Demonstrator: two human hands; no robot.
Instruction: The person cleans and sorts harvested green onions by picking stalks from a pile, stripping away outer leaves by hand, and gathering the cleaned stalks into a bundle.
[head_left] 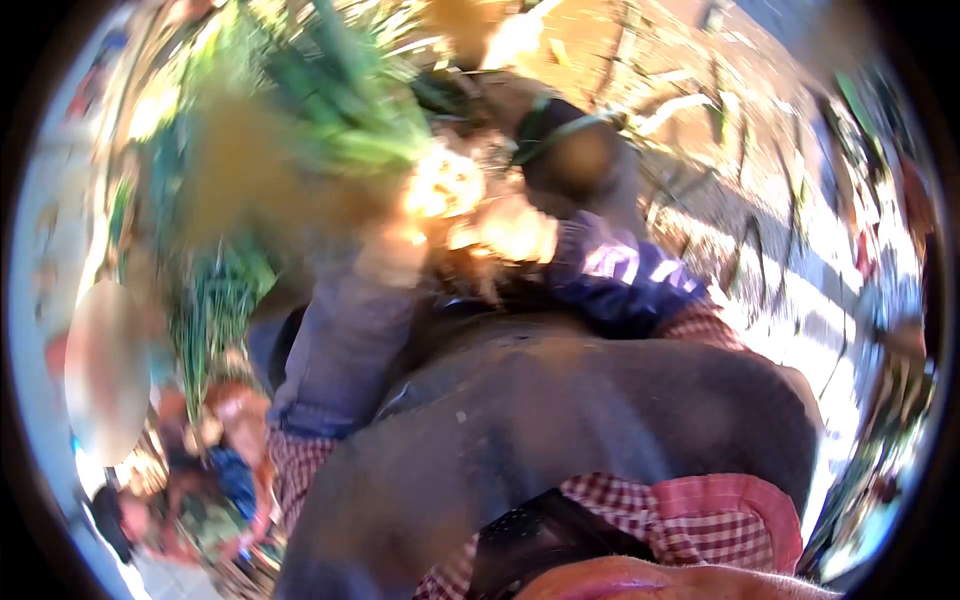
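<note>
My left hand [432, 195], in a bluish-grey sleeve, is bright and blurred at the base of a bunch of green onions [350, 110]. It looks closed around them, and their long green leaves fan out to the upper left. Close beside it, my right hand [508, 232] comes in from the right in a dark blue sleeve. Glare and motion smear its fingers, so I cannot make out whether it holds anything. Both hands are in front of my dark apron [600, 400].
More green stalks [215, 310] lie left of my left arm. A dark rounded object [580, 160] is beyond my right hand. Loose leaf scraps [690, 110] litter the sunlit ground. At lower left another person [200, 480] is seen, blurred.
</note>
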